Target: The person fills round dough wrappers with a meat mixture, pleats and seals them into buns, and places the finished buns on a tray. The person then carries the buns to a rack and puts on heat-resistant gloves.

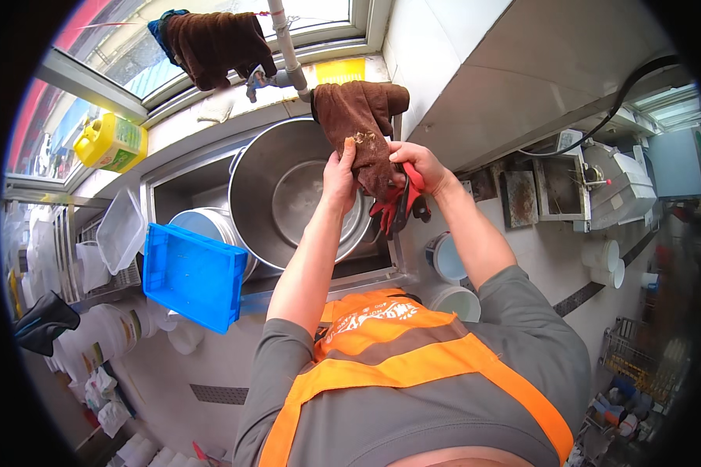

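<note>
My left hand (342,175) grips the left edge of a brown cloth (359,117), with the thumb pressed on it. The cloth hangs beside a pipe and bears light crumbs or dirt on its surface. My right hand (419,165) pinches the cloth's right edge and also holds red and black gloves (398,201), which dangle below it. Under the cloth and my left forearm stands a large metal pot (269,192) in a steel sink (175,190). Another brown cloth (219,46) hangs at the upper left, near the window.
A blue plastic crate (193,274) rests by a white bucket (201,225) at the sink's left. A yellow jug (112,143) stands on the window ledge. White buckets (447,257) are on the floor to the right. The pipe (286,44) runs down above the pot, near a tiled wall.
</note>
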A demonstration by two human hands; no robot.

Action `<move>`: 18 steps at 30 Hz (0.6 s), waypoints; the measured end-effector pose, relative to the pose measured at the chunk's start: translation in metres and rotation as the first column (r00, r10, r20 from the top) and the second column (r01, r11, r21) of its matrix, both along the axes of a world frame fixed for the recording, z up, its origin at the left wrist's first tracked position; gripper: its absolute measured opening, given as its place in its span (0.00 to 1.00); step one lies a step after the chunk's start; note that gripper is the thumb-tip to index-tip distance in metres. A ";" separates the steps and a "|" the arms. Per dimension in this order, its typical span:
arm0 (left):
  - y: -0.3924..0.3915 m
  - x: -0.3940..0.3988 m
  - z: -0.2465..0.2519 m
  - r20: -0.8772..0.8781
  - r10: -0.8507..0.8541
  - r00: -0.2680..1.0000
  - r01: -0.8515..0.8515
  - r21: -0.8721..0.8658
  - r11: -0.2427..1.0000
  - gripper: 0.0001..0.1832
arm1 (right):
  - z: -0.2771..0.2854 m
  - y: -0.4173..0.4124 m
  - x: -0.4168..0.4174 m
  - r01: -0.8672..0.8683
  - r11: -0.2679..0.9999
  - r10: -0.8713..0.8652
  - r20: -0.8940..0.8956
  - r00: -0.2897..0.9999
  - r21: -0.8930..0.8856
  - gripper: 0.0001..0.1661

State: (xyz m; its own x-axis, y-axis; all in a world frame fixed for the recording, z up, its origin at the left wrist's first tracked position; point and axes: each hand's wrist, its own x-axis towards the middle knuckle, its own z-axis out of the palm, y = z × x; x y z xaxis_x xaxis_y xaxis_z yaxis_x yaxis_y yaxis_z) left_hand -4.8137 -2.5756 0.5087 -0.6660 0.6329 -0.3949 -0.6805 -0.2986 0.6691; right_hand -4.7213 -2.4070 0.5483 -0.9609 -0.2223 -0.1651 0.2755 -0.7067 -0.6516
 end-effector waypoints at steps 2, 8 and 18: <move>0.014 0.004 -0.003 0.097 0.009 0.995 -0.025 0.164 0.986 0.33 | -0.031 0.008 0.008 -0.101 0.967 0.073 -0.129 0.989 -0.233 0.19; 0.023 0.007 -0.008 -0.007 0.064 0.998 -0.063 0.054 0.997 0.34 | -0.042 -0.051 0.004 0.378 0.923 -0.382 0.057 0.922 0.072 0.31; 0.024 -0.019 -0.033 -0.421 -0.103 0.901 0.009 -0.218 0.976 0.18 | -0.030 -0.065 -0.034 0.400 0.444 -0.545 -0.112 0.831 0.802 0.22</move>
